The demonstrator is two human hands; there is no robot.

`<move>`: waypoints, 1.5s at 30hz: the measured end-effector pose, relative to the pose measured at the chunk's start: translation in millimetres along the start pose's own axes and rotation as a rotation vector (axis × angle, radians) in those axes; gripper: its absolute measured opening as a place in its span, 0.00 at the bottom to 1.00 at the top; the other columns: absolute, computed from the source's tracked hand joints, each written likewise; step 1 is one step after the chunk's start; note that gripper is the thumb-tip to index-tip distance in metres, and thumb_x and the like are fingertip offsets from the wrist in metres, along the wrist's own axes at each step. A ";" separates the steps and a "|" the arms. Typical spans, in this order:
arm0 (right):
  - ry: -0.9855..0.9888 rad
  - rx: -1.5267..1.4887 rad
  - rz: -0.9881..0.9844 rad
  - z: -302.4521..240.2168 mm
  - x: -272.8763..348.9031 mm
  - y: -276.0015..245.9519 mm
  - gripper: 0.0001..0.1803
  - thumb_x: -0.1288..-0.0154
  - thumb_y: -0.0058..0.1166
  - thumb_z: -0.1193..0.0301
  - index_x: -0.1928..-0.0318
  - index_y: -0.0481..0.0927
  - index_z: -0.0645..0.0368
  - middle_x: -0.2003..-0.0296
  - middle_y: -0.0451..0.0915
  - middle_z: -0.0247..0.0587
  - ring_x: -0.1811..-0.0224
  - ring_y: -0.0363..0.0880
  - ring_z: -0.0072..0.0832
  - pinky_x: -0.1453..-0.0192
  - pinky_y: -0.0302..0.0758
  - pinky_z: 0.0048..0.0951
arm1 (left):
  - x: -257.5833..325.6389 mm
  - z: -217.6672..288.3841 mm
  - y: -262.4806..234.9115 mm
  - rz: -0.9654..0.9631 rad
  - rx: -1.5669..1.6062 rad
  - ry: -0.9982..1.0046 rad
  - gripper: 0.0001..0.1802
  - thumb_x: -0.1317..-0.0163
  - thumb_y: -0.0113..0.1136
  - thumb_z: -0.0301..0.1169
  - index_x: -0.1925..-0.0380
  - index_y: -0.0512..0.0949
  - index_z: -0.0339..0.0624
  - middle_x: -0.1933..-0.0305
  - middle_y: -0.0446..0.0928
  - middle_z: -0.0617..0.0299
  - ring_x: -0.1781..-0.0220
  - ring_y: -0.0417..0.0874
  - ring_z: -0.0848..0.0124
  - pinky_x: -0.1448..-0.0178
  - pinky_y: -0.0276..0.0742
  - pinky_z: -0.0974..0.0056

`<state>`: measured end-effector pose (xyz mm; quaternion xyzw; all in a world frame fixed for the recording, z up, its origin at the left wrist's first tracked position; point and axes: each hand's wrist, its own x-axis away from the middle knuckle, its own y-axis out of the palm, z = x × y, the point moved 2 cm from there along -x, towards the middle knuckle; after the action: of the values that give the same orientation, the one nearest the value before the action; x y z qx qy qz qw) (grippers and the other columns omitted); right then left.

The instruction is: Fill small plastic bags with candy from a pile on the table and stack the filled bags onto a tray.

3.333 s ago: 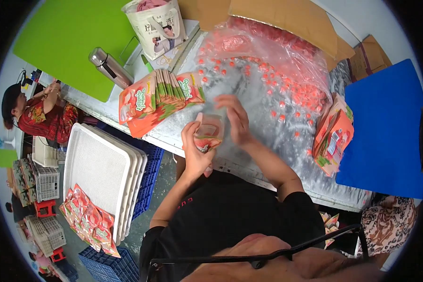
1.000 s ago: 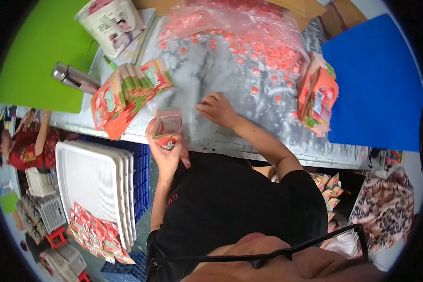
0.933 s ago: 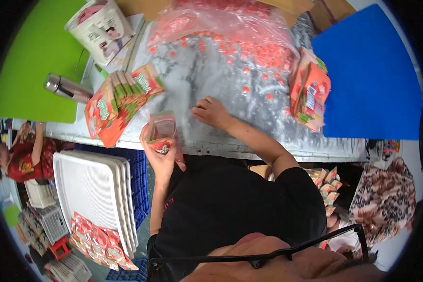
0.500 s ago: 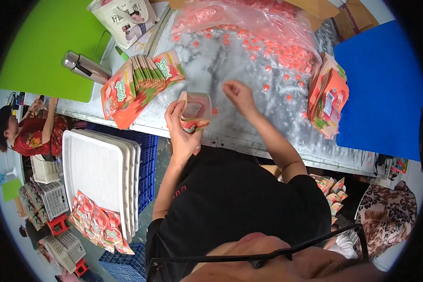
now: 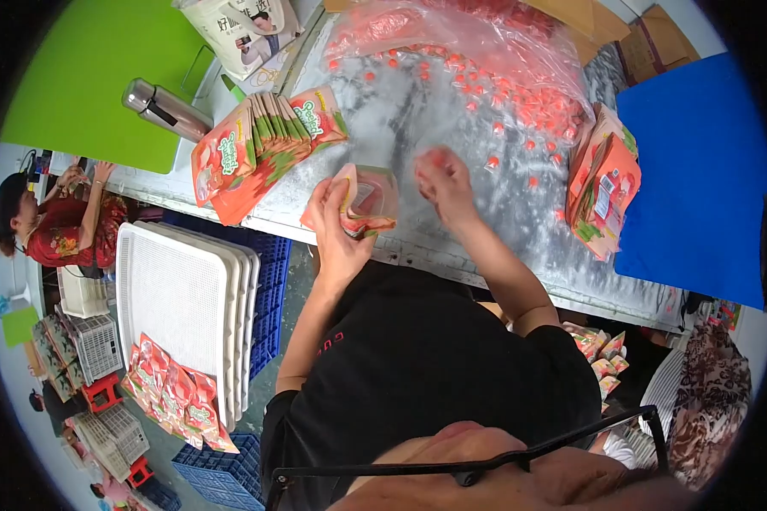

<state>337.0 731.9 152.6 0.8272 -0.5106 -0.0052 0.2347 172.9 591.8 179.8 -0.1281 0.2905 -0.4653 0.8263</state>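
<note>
L hand (image 5: 337,223): centre frame, fingers wrapped round a small clear pouch (image 5: 368,203), held mouth-up and tilted toward the R side, prob. so pieces can drop in.
R hand (image 5: 441,180): just right of pouch, fingertips pinched on what looks like a small red-orange piece; blurred, can't tell exactly.
Pouch: in L hand, above table edge, a few red pieces inside at bottom.
Loose candies (image 5: 494,128): scattered over the silvery table (image 5: 520,213), upper centre, within R hand's reach.
Big clear bag (image 5: 452,34): top centre, more red pieces, mouth open toward worker.
Fanned pouch stack (image 5: 260,145): left of L hand, near enough to grab.
Second pouch pile (image 5: 601,187): right side, against blue board (image 5: 699,179).
Flask (image 5: 164,108): upper left, lying down.
White trays (image 5: 187,307): lower left, stacked, orange packs (image 5: 175,396) at their lower end.
Other person (image 5: 55,226): far left, apart.
</note>
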 end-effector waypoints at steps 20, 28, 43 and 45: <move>-0.514 0.301 -0.121 -49.6 19.8 60.6 0.13 0.31 0.55 0.68 0.51 0.79 0.63 0.51 0.79 0.40 0.46 0.75 0.25 0.42 0.72 0.31 | -8.3 4.8 22.6 -0.045 -0.052 0.147 0.50 0.69 0.73 0.20 0.37 0.67 0.43 0.34 0.58 0.42 0.34 0.65 0.41 0.32 0.64 0.44; -0.280 0.642 -0.402 -47.9 -65.0 39.2 0.18 0.39 0.62 0.61 0.52 0.83 0.60 0.53 0.82 0.47 0.50 0.81 0.40 0.43 0.76 0.38 | -6.3 8.3 21.4 -0.224 0.013 0.299 0.48 0.70 0.73 0.21 0.39 0.70 0.42 0.34 0.61 0.43 0.33 0.65 0.42 0.30 0.63 0.44; -0.489 0.518 0.065 -33.9 -10.4 37.1 0.07 0.33 0.57 0.74 0.56 0.83 0.57 0.60 0.82 0.38 0.62 0.79 0.25 0.58 0.75 0.26 | -4.4 9.0 3.8 -0.021 0.127 0.011 0.49 0.59 0.70 0.16 0.33 0.61 0.44 0.31 0.54 0.49 0.30 0.61 0.52 0.30 0.67 0.52; -0.642 0.654 -0.120 -73.5 29.0 43.0 0.09 0.37 0.61 0.71 0.56 0.83 0.55 0.60 0.83 0.37 0.58 0.80 0.27 0.53 0.74 0.29 | -8.9 11.9 12.0 -0.027 0.117 0.018 0.51 0.60 0.71 0.16 0.32 0.61 0.45 0.31 0.55 0.49 0.29 0.59 0.50 0.30 0.67 0.51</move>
<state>333.0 719.7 241.6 0.8425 -0.4835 -0.1131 -0.2092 184.8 605.0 186.7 -0.0796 0.2684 -0.4937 0.8233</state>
